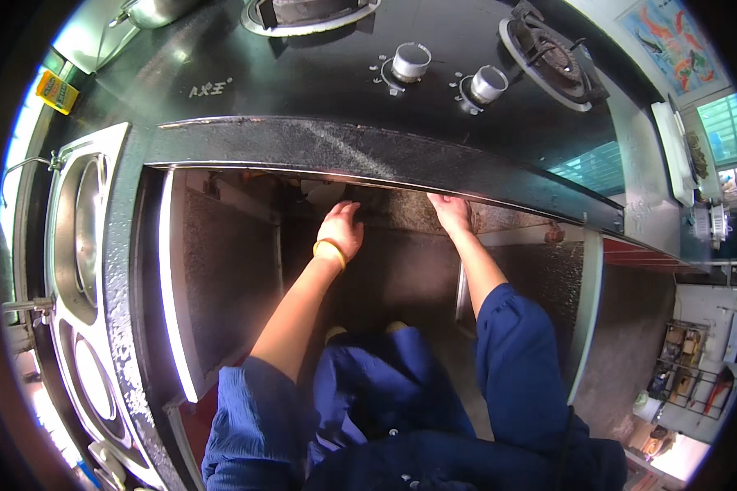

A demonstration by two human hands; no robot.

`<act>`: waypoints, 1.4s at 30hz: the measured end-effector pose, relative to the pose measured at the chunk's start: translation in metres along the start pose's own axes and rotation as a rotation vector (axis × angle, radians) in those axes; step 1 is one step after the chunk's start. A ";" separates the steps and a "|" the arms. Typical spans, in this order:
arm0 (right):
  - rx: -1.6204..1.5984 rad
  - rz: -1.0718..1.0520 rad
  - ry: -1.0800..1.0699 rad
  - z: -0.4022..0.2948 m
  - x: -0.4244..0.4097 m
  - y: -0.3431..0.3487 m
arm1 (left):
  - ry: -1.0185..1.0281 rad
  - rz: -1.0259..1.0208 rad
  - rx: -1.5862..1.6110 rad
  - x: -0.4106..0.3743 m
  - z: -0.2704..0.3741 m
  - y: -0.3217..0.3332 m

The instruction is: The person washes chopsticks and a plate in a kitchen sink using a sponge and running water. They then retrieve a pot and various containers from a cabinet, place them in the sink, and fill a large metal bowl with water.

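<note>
Both my hands reach in under the front edge of a black stone counter [270, 144], at an open base cabinet. My left hand [342, 232], with a yellow bangle [330, 250] at its wrist, hovers at the cabinet's mouth, its fingers bent and the thumb apart; nothing shows in it. A pale, rounded thing [320, 191] lies in shadow just beyond those fingers. My right hand [452, 213] is farther in, its fingertips partly hidden by the counter edge, so whatever they touch is out of sight. Behind it appears the mottled cabinet interior [408, 208].
Cabinet doors stand swung out on the left [181, 288] and right [589, 307]. Above are two gas burners [310, 15] [549, 61] with metal knobs [411, 61]. A steel double-bowl sink [116, 144] lies left; a yellow packet [57, 92] stands behind it. A wire rack [682, 362] hangs far right.
</note>
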State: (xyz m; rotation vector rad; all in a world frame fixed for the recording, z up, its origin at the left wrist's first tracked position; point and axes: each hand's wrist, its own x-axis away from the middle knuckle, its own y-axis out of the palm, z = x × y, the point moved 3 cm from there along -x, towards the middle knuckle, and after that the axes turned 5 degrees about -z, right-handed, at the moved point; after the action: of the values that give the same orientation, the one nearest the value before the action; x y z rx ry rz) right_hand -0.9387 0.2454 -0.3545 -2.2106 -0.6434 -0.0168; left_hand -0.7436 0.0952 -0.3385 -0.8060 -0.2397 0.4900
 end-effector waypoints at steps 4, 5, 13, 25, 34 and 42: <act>0.003 0.125 -0.100 0.002 -0.027 0.031 | 0.069 -0.095 -0.388 -0.032 -0.015 0.036; -0.022 0.150 -0.159 0.003 -0.033 0.038 | 0.063 -0.147 -0.418 -0.039 -0.020 0.043; -0.111 0.277 -0.092 0.006 -0.059 0.079 | 0.112 -0.058 -0.669 -0.071 -0.060 0.088; -0.340 0.355 -0.214 0.002 -0.030 0.055 | 0.227 -0.046 -0.687 -0.071 -0.061 0.078; -0.100 0.482 -0.094 0.085 -0.058 -0.014 | 0.263 0.036 -0.539 -0.078 -0.070 0.080; 0.089 0.999 -0.324 0.076 -0.030 -0.043 | 0.285 0.097 -0.535 -0.085 -0.077 0.083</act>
State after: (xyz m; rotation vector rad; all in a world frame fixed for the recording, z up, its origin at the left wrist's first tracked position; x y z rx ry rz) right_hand -0.9995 0.3097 -0.3808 -2.2331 0.3473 0.8663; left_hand -0.8146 0.0527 -0.4535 -1.4022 -0.0643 0.3989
